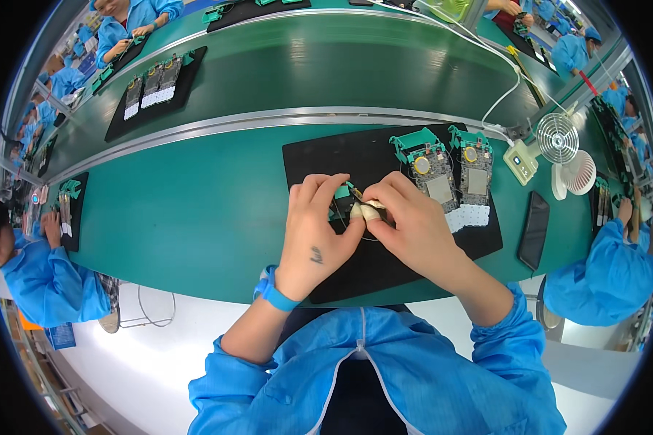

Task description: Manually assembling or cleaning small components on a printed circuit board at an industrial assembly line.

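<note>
My left hand [310, 228] and my right hand [419, 230] meet over a black mat [313, 161]. Their fingertips are pinched around a small green plastic piece [343, 191] with thin wires. Pale finger covers sit on the thumb tips, which press together. Most of the held piece is hidden behind my fingers. A blue band circles my left wrist. Just right of my hands, two circuit boards lie side by side on the mat: a nearer board [434, 170] and a farther-right board [477, 161]. Each has a green plastic frame at its top and a white lower end.
A black phone [534, 230] lies right of the mat. Beyond it stand a small white fan [579, 174], another round fan [558, 138] and a power socket [520, 161] with a white cable. Past the metal rail, a black tray [118, 125] carries several boards. Co-workers in blue sit on both sides.
</note>
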{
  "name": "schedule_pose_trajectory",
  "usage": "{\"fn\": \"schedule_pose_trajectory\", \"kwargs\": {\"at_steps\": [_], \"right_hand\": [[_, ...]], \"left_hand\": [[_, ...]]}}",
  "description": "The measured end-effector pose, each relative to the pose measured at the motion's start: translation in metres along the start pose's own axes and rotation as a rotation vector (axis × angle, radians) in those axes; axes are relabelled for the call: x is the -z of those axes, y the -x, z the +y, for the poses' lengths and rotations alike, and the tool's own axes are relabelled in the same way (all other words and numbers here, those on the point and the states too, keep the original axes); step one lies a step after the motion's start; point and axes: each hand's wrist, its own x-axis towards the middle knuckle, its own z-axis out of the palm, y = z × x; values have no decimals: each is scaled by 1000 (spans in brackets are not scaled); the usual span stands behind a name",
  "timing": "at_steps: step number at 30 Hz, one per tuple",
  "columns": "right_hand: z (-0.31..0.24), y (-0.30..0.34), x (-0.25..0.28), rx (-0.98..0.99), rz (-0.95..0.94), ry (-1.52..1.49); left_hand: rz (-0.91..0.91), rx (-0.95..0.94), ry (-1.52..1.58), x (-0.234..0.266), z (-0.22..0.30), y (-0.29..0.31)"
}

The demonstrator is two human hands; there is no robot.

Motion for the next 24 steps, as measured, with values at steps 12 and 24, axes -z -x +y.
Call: {"fn": "schedule_pose_trajectory", "kwargs": {"at_steps": [12,24], "right_hand": [[18,-6,17,-52,-140,-280],[50,-33,-1,152,-202,-389]], "left_hand": [[-38,80,169,4,-4,7],[65,141,277,-5,-2,7]]}}
